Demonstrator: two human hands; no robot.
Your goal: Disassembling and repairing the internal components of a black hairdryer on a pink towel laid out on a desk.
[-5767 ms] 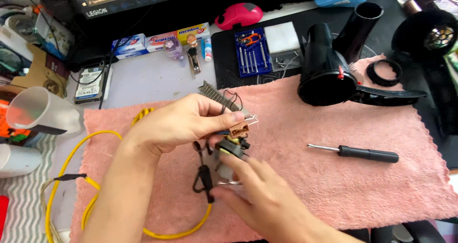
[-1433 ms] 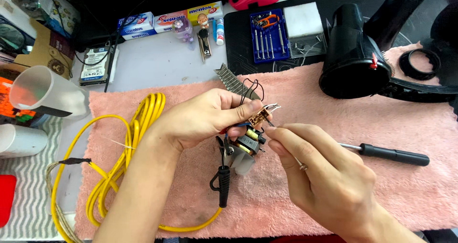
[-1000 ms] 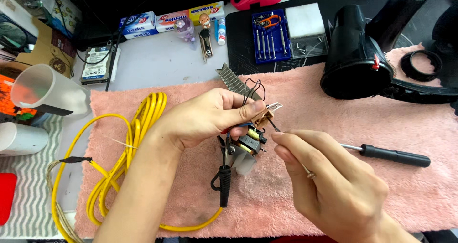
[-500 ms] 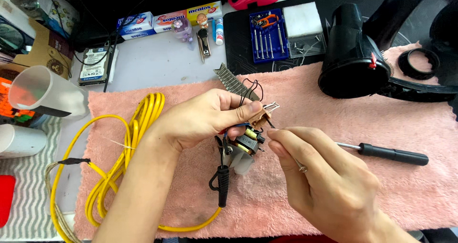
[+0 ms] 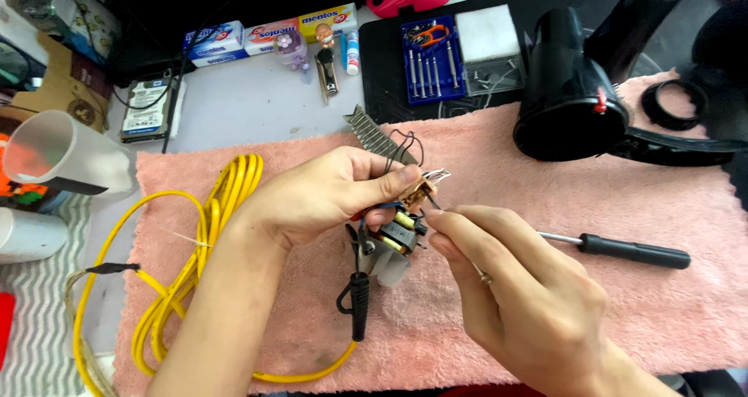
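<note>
**benchfan:** So where was the little switch assembly [image 5: 397,229] sitting? From the head view it looked mid-air over the pink towel [image 5: 545,210], clamped in the left hand [image 5: 327,194], thumb and forefinger pinched on its copper-coloured top end.

**solderguy:** Yep, and its long axis ran roughly 1 to 7 o'clock, with the black strain relief [image 5: 358,303] and yellow cable [image 5: 202,241] hanging off the 7 end. The right hand [image 5: 530,296] was at about 4 o'clock from it, fingertips closed together right on the top terminals. Whether they pinched a wire or a tiny tool, couldn't tell. Both hands touched the part, left carrying it. The screwdriver [image 5: 623,249] lay untouched at 3 o'clock, black dryer housing [image 5: 569,93] up at 1.
</note>
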